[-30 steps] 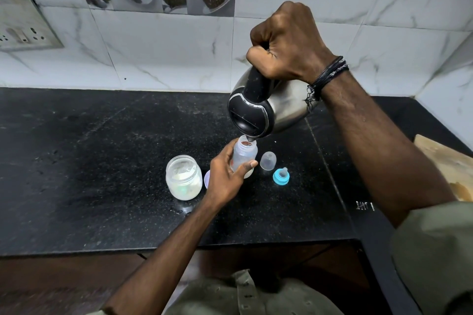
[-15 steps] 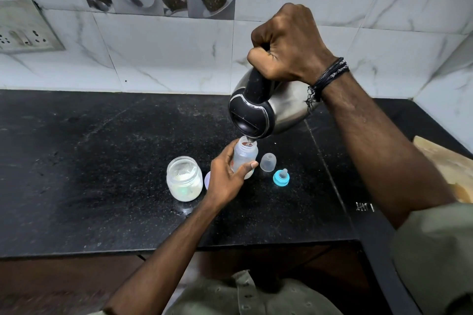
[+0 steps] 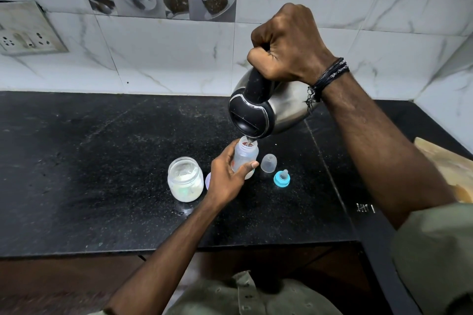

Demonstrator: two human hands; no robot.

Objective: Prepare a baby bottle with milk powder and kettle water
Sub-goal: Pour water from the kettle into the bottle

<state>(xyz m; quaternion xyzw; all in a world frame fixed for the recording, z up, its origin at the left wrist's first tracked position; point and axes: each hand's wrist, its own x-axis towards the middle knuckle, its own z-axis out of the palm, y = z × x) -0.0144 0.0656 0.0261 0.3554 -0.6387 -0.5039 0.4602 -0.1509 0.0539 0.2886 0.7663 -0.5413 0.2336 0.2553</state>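
A clear baby bottle (image 3: 246, 155) stands upright on the black counter (image 3: 102, 161), and my left hand (image 3: 226, 176) is wrapped around it. Above it my right hand (image 3: 288, 46) grips the black handle of a steel kettle (image 3: 284, 107). The kettle is tipped forward with its spout just over the bottle's open mouth, where a thin stream of water falls in. An open glass jar of white milk powder (image 3: 184, 179) sits to the left of the bottle. The bottle's clear cap (image 3: 268, 162) and its blue teat ring (image 3: 281, 178) lie to the right.
A small lilac lid (image 3: 207, 181) shows between the jar and my left hand. A wall socket plate (image 3: 28, 30) is on the tiled wall at the far left. A wooden board (image 3: 450, 169) lies at the right edge. The counter's front edge (image 3: 128, 250) runs below my forearm.
Almost nothing differs: the kettle stays tipped over the bottle mouth and both hands hold their places, with only a slight shift of the camera.
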